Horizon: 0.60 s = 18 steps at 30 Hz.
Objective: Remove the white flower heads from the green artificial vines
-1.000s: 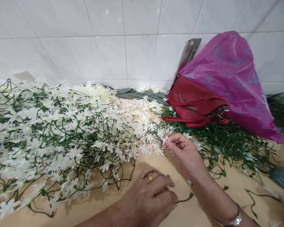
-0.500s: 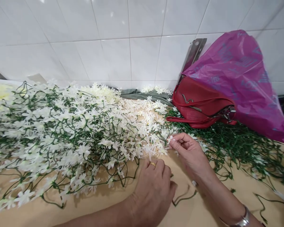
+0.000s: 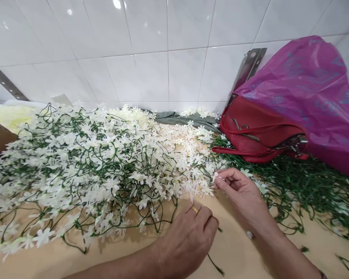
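My left hand [image 3: 189, 236], with a gold ring, is closed low over the table, fingers curled under. A thin green plastic stem [image 3: 215, 266] sticks out from beneath it; the fingertips themselves are hidden. To its right, my right hand [image 3: 244, 193] pinches a small white artificial flower [image 3: 214, 176] between thumb and forefinger. That hand is at the right edge of a big heap of white artificial flowers on green stems [image 3: 104, 162]. Loose white flower heads [image 3: 189, 147] are scattered just beyond it.
A red handbag [image 3: 258, 128] and a purple plastic bag [image 3: 314, 89] rest on a pile of green stems [image 3: 305, 190] at the right. Behind are a grey-green cloth [image 3: 174, 117] and a white tiled wall [image 3: 151, 77]. A brown box-like object [image 3: 0, 137] is at the left edge.
My left hand has closed its fingers, and the green stem by it has swung round toward me. My right hand keeps its pinch on the flower. The view has shifted left.
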Each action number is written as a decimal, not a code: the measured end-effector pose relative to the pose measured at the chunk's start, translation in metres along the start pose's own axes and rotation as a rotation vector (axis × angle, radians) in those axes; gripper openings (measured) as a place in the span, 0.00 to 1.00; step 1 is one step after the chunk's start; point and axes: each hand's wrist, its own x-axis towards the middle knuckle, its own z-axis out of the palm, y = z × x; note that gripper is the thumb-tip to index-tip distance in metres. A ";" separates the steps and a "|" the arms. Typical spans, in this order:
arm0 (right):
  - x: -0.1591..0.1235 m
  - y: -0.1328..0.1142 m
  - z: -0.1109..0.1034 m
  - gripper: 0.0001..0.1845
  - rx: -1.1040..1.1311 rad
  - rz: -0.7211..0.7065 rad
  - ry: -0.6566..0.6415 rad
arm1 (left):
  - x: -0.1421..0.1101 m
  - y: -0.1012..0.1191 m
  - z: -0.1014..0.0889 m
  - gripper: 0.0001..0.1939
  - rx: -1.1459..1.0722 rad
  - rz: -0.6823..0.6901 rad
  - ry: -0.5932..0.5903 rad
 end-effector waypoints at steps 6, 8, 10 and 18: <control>-0.002 -0.008 0.004 0.16 -0.001 0.018 -0.019 | 0.005 -0.004 0.004 0.07 -0.150 -0.053 0.117; -0.004 -0.011 0.005 0.17 0.010 0.065 -0.054 | 0.006 -0.007 0.005 0.07 -0.420 -0.169 0.303; -0.006 -0.012 0.005 0.17 0.039 0.114 -0.100 | 0.007 -0.010 0.003 0.06 -0.674 -0.321 0.459; -0.009 -0.018 0.002 0.13 0.169 0.151 -0.335 | 0.008 -0.016 0.003 0.09 -1.128 -0.630 0.508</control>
